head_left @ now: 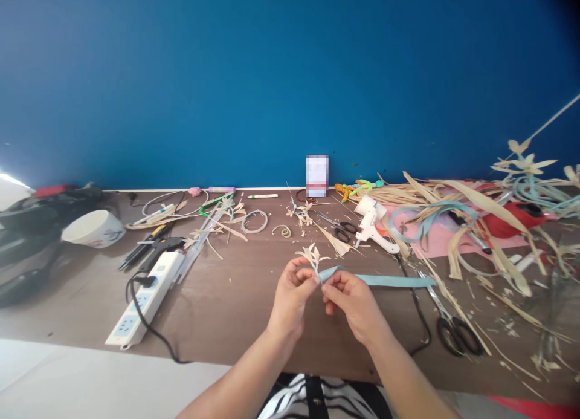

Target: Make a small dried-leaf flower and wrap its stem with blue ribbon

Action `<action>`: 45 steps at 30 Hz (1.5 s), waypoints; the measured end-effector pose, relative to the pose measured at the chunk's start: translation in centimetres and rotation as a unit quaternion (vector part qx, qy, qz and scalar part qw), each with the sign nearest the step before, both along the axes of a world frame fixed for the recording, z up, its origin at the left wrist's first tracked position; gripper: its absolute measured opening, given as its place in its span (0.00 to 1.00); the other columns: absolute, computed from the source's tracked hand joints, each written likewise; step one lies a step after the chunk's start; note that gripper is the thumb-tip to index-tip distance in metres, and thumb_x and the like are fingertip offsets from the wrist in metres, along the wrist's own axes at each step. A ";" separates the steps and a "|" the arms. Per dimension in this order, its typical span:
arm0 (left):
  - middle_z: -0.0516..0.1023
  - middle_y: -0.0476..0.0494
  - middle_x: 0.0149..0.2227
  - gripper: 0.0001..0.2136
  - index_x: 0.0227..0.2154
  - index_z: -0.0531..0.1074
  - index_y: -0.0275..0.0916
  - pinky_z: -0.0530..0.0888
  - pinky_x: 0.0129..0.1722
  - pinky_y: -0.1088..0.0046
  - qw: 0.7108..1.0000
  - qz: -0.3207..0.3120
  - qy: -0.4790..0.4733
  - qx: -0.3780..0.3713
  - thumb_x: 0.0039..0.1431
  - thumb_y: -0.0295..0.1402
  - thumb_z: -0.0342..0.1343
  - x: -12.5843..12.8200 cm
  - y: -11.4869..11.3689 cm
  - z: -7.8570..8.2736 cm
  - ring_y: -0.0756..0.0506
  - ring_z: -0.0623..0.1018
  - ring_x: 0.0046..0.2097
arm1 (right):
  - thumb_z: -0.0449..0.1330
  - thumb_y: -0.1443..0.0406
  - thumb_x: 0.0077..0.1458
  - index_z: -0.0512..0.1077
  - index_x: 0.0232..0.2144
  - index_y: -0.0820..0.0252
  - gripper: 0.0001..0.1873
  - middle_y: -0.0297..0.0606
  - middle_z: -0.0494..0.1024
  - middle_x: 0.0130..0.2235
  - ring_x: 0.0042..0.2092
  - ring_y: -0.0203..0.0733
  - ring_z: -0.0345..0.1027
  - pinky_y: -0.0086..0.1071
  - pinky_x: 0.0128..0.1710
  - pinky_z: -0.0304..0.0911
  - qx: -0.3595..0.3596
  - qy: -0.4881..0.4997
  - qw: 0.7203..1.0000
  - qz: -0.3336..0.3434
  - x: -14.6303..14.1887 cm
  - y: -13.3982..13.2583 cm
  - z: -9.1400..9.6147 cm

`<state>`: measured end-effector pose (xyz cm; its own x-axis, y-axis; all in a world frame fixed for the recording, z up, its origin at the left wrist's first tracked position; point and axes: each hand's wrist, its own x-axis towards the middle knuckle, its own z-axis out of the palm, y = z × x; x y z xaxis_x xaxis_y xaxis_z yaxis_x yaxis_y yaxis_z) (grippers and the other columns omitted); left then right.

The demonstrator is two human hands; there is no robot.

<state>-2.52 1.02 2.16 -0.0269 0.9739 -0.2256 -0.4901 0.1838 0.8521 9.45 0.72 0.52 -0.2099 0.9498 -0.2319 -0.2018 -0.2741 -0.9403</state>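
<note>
Between the fingers of my left hand (pixel 292 292) is a small cream flower (pixel 313 256) with thin pointed petals, made of what looks like dried husk. My right hand (pixel 347 295) pinches a light blue ribbon (pixel 389 280) close to the flower's base. The ribbon's near end meets the stem at my fingertips, and its long tail stretches right across the table. Whether the ribbon is wound round the stem is hidden by my fingers. Near the tail's end lie black-handled scissors (pixel 457 334).
A white glue gun (pixel 374 228) and smaller scissors (pixel 342 230) lie behind my hands. On the left are a power strip (pixel 145 301) with a black cord, a dark glue gun (pixel 161 250) and a white bowl (pixel 93 228). Husk strips (pixel 480 204) heap up at right.
</note>
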 end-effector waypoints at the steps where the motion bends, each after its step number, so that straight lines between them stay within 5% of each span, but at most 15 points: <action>1: 0.70 0.57 0.21 0.16 0.34 0.62 0.40 0.64 0.31 0.78 1.000 0.013 0.009 0.000 0.40 0.26 0.60 0.1 0.0 0.0 0.55 0.68 0.23 | 0.60 0.63 0.45 0.64 0.24 0.60 0.07 0.29 0.68 0.20 0.20 0.31 0.62 0.26 0.21 0.58 0.035 -0.055 0.998 -0.009 0.0 -0.2 0.1; 3: 0.71 0.57 0.21 0.16 0.33 0.62 0.40 0.64 0.31 0.79 0.999 0.036 0.027 0.000 0.40 0.25 0.60 0.2 -0.1 0.0 0.55 0.69 0.25 | 0.58 0.65 0.47 0.65 0.25 0.58 0.04 0.30 0.69 0.22 0.23 0.34 0.64 0.28 0.24 0.60 0.126 -0.186 0.974 -0.038 0.1 -0.7 0.4; 8: 0.71 0.56 0.21 0.16 0.33 0.61 0.39 0.65 0.33 0.78 0.999 0.049 0.016 -0.008 0.40 0.25 0.59 0.8 -0.2 -0.5 0.54 0.70 0.25 | 0.52 0.68 0.52 0.66 0.27 0.57 0.04 0.34 0.71 0.26 0.28 0.36 0.65 0.29 0.30 0.58 0.316 -0.398 0.858 -0.072 -0.1 -1.4 0.6; 16: 0.70 0.57 0.18 0.16 0.33 0.61 0.37 0.63 0.31 0.78 0.996 0.076 -0.003 -0.050 0.39 0.25 0.59 1.4 -0.6 -0.7 0.54 0.68 0.23 | 0.51 0.69 0.53 0.68 0.25 0.58 0.08 0.34 0.69 0.25 0.26 0.35 0.62 0.27 0.28 0.55 0.370 -0.466 0.799 -0.092 -0.2 -1.2 -0.2; 19: 0.71 0.57 0.18 0.16 0.33 0.61 0.37 0.63 0.31 0.77 0.996 0.075 -0.008 -0.057 0.38 0.25 0.59 1.4 -0.6 -0.7 0.54 0.68 0.23 | 0.51 0.69 0.52 0.68 0.24 0.58 0.08 0.34 0.69 0.24 0.27 0.36 0.63 0.27 0.28 0.55 0.355 -0.448 0.816 -0.087 -0.2 -1.1 -0.3; 26: 0.75 0.52 0.23 0.17 0.37 0.62 0.37 0.65 0.37 0.74 0.999 0.033 -0.011 -0.038 0.42 0.26 0.60 0.7 -1.0 -0.8 0.52 0.72 0.28 | 0.56 0.65 0.49 0.67 0.21 0.60 0.07 0.31 0.68 0.20 0.21 0.33 0.61 0.26 0.22 0.56 0.137 -0.231 0.962 -0.045 0.1 -0.3 -0.2; 29: 0.76 0.50 0.25 0.17 0.38 0.62 0.36 0.65 0.37 0.72 1.000 0.006 -0.011 -0.028 0.44 0.27 0.60 0.3 -1.1 -0.6 0.51 0.73 0.28 | 0.59 0.64 0.46 0.67 0.20 0.61 0.07 0.28 0.66 0.18 0.18 0.31 0.59 0.25 0.20 0.54 0.063 -0.110 0.991 -0.033 0.3 0.0 -0.4; 38: 0.74 0.52 0.22 0.13 0.32 0.63 0.37 0.64 0.35 0.75 0.995 -0.065 -0.079 -0.006 0.44 0.24 0.60 0.0 -0.6 -0.3 0.52 0.71 0.26 | 0.65 0.65 0.41 0.67 0.17 0.63 0.11 0.28 0.67 0.16 0.15 0.26 0.58 0.21 0.16 0.48 -0.062 0.163 0.984 0.020 0.3 0.2 -0.3; 45: 0.72 0.53 0.21 0.14 0.31 0.63 0.38 0.65 0.33 0.76 0.993 -0.083 -0.089 -0.002 0.42 0.25 0.61 0.0 -0.4 0.1 0.53 0.70 0.25 | 0.67 0.64 0.38 0.66 0.17 0.63 0.13 0.28 0.67 0.15 0.14 0.25 0.56 0.22 0.15 0.50 -0.123 0.235 0.963 0.045 0.1 0.1 -0.6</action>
<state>-2.57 0.57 2.26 0.1742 0.9606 -0.2165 -0.5948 0.2779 0.7543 9.53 0.86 -0.11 -0.4257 0.8514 -0.3065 -0.5546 -0.5131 -0.6551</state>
